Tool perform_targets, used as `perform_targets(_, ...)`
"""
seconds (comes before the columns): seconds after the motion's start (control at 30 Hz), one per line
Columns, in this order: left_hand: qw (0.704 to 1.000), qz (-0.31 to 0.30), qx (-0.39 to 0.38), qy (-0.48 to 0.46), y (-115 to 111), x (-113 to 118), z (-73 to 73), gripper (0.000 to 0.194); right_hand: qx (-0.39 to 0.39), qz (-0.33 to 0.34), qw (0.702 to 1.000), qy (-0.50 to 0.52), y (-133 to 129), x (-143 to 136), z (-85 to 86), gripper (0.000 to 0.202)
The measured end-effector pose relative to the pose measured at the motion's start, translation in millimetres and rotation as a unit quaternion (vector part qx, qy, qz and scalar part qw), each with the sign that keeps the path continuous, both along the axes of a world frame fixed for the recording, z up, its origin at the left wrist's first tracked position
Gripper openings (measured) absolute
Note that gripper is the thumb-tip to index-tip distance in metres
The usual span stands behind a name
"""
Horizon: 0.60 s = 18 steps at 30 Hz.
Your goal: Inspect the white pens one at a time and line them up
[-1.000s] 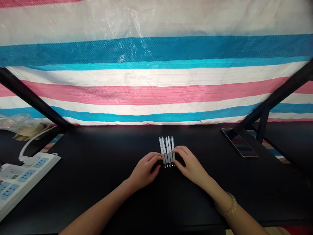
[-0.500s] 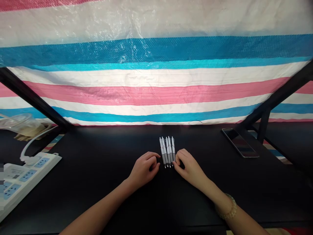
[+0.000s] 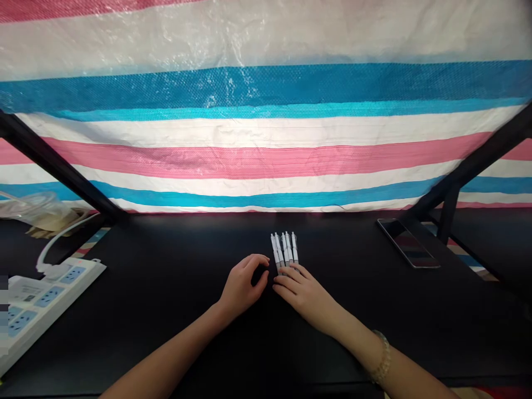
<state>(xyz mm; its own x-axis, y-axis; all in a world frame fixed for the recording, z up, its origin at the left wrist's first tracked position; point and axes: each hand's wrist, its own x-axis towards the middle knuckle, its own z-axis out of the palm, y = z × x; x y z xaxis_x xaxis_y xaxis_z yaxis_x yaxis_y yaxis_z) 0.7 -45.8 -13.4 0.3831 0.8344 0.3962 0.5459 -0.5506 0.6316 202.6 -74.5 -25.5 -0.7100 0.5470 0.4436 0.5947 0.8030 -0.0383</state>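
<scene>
My right hand (image 3: 310,293) lies over the lower ends of the pens (image 3: 284,249) at frame centre, fingers extended and slightly spread, grasping none, contact unclear; my left hand (image 3: 246,284), just left of them, is empty, thumb and index curled with a gap.

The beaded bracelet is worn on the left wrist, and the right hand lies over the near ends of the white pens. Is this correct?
Not fully. In the head view, the beaded bracelet is on the wrist of the right hand. That hand does lie over the near ends of the white pens.
</scene>
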Motion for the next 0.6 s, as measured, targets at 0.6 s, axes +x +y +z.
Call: perform_targets(0.6, 0.983, 0.029, -0.137, -0.117, -1.7, 2.5, 8.2, 0.018, -0.06, 0.047, 0.979, 0.191, -6.5, 2.5, 17.0, 0.029)
